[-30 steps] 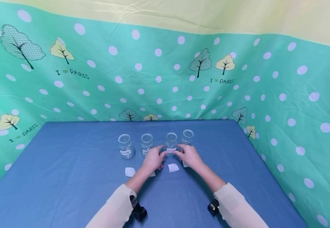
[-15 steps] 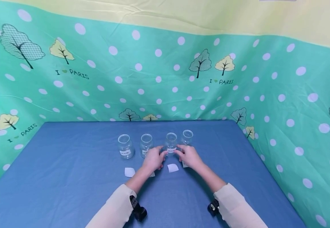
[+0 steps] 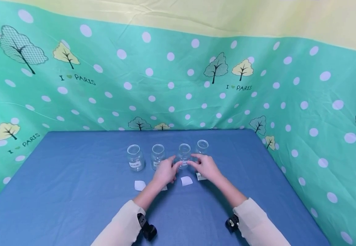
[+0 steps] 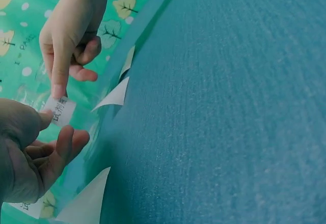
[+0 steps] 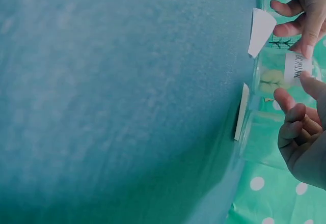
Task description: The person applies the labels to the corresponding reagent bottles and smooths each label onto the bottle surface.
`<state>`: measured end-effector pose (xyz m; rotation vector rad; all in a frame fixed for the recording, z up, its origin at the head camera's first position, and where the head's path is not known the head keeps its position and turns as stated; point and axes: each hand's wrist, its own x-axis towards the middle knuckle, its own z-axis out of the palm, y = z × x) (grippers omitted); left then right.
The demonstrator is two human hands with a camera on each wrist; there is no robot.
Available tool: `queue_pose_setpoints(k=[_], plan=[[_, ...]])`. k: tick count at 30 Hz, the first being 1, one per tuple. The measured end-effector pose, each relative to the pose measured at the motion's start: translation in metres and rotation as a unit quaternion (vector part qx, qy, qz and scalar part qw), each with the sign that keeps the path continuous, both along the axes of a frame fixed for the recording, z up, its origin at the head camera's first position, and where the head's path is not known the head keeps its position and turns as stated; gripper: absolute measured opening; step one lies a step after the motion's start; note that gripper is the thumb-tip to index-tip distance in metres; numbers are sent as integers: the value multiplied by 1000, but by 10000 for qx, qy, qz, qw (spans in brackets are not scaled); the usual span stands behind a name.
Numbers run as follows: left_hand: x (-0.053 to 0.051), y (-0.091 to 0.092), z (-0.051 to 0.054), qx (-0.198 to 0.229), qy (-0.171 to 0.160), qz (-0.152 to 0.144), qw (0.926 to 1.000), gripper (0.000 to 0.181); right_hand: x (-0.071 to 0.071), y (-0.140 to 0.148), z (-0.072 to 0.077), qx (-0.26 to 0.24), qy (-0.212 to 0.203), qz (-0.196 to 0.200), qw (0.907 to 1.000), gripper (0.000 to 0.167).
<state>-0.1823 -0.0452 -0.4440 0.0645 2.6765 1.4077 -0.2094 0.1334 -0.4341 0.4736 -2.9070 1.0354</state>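
Observation:
Both hands are at a clear glass jar [image 3: 184, 150], third from the left in a row, standing upright on the table. A white label [image 4: 63, 113] with dark characters is on its front. My left hand [image 3: 165, 172] has its thumb on the label's left end and its index finger at the jar's side. From the other side, my right hand [image 3: 207, 168] lays its thumb on the label, with the index finger along the glass. The other fingers are curled loosely below, clear of the label. Both thumbs partly cover the label in the head view.
Two more labelled glass jars, a far-left jar [image 3: 135, 159] and its neighbour [image 3: 158, 153], stand left. Another jar [image 3: 202, 145] stands right, partly hidden by the right hand. In front lie white paper slips [image 3: 186, 181], [image 3: 139, 185], and a slip with dark marks [image 3: 200, 176].
The right hand has shifted slightly, its thumb moving further across the label, and more of the marked slip beneath it shows. The left hand and the jars stay nearly still.

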Motion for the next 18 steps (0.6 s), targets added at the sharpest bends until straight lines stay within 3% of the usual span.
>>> queue_pose_setpoints(k=[12,18], plan=[[-3,-2,1,81,196,-2,9998,48,-3,3,1,33,-206,-16,9998,34],[4,-2,6,-148,243,81,9996,38,2,8,6,1,-78,113,9999,28]])
